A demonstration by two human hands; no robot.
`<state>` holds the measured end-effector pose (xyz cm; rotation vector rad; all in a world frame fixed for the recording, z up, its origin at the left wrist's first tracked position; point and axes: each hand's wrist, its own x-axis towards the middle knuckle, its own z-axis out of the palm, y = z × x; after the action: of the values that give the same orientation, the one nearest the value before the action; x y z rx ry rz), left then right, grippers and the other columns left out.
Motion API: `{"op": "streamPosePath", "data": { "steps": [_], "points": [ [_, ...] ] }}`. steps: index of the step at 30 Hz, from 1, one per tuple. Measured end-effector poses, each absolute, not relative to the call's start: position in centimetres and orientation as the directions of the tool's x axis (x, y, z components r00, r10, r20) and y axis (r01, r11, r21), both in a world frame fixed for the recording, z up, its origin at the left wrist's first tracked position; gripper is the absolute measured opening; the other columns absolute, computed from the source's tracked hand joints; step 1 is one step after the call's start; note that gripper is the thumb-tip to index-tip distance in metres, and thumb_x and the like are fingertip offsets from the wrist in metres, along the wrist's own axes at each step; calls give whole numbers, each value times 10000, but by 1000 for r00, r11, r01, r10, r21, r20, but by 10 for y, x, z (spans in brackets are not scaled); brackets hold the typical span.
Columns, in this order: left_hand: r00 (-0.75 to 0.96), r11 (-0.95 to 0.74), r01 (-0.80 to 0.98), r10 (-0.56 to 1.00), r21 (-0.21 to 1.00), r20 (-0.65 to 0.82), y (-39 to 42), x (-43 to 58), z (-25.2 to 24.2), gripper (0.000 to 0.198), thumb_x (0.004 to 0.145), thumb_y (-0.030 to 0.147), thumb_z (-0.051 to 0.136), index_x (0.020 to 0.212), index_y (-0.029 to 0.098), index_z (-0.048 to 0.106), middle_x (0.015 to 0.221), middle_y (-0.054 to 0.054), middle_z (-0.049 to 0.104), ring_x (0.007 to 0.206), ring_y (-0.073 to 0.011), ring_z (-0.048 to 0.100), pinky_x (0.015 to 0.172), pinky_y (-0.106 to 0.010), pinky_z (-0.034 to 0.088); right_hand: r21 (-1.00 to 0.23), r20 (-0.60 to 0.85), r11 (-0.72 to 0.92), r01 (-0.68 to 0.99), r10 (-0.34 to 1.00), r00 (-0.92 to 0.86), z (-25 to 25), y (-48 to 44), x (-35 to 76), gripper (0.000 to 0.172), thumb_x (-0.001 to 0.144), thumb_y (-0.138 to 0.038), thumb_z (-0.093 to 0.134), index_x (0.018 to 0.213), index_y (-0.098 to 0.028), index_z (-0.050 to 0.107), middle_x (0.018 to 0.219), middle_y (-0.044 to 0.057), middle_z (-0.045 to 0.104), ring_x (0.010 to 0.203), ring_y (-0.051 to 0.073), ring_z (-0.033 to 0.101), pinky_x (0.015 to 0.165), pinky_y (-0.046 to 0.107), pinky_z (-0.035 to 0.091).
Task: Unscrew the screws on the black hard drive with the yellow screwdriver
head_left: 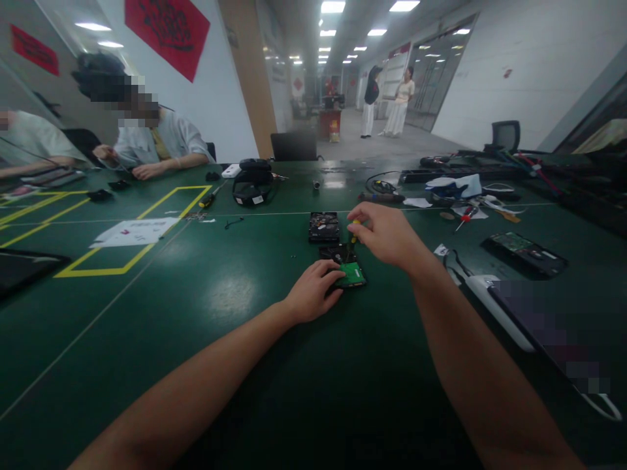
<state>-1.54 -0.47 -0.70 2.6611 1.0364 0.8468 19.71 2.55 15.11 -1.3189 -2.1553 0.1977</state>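
A hard drive with a green circuit board [353, 275] lies on the dark green table, board side up. My left hand [316, 290] rests on its left side, fingers spread along the edge and over part of the board. In my right hand [385, 234] is a screwdriver [355, 230] with a yellow and black handle, pinched between thumb and fingers. It stands nearly upright, its tip down at the drive's far part; exact contact is too small to tell. Just behind sits a second hard drive [324, 227], dark and apart from my hands.
At right lie another drive [525, 253], a phone-like device [543, 333] on a white stand, and a red screwdriver [467, 217]. Tiny screws [293, 256] lie left of the drives. A black headset-like object [252, 183] and paper [134, 232] are farther left. A person [157, 140] sits across the table.
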Motion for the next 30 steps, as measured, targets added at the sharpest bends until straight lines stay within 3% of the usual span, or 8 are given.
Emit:
{"op": "streamPosePath", "data": {
  "steps": [3,10,16,19,30],
  "points": [
    [597,-740,576,670,347,441,-5,-16,-7,428,968,283,683,1386,223,614,1408,-151,577,1354,-341,551,1143,-578,509,-434,389,448,781,876,-286,151,27,198,160,925,-282,708,1031,-177,765,990,97,801,834,232,706,802,369,507],
    [601,-752,560,657,347,456,-4,-16,-8,430,959,275,692,1379,224,613,1409,-152,581,1350,-342,552,1140,-576,513,-423,386,514,746,847,-364,153,24,197,219,948,-238,647,1087,-212,816,1090,82,813,868,221,731,840,373,533],
    [601,-750,562,660,349,450,-4,-16,-8,433,958,275,691,1383,241,614,1408,-143,583,1355,-344,551,1140,-585,513,-466,359,496,732,863,-356,154,20,195,231,977,-248,599,1095,-197,791,971,60,814,696,178,704,776,349,525],
    [596,-745,569,665,348,450,-4,-16,-8,428,964,275,681,1386,242,615,1409,-144,582,1358,-344,550,1139,-583,514,-450,360,490,747,865,-350,154,21,195,258,970,-199,577,1141,-180,769,964,72,810,730,187,702,771,344,511],
    [596,-745,565,665,354,449,-6,-16,-5,420,968,280,676,1380,233,613,1409,-149,579,1357,-343,551,1147,-579,509,-438,382,493,752,859,-341,152,24,197,177,956,-281,615,995,-212,774,980,78,788,824,215,691,794,359,514]
  ]
}}
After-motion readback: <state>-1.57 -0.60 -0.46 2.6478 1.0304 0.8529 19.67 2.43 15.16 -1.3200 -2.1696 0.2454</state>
